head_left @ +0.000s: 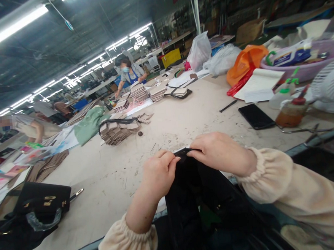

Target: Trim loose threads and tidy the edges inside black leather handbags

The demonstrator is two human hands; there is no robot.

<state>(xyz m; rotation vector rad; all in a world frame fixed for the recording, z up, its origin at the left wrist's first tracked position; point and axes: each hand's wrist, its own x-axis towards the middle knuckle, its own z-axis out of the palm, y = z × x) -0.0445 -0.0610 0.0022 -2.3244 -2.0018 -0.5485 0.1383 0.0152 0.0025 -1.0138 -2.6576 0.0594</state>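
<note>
A black bag [184, 215] hangs open at the table's front edge, its dark inside facing me. My left hand [160, 171] pinches the bag's top rim between thumb and fingers. A short way to the right, my right hand [217, 152] grips the same rim, thumb underneath. Between the two hands a short stretch of black edge shows. The lower part of the bag drops below the table edge and is too dark to make out in detail.
A finished-looking black handbag [43, 202] lies at left. Stacked brown pieces [116, 130] sit mid-table. At right are a phone [256, 116], a bottle of amber liquid [292, 112], a white fan [331, 85] and a purple basin [330, 49]. A co-worker [131, 72] stands across the table.
</note>
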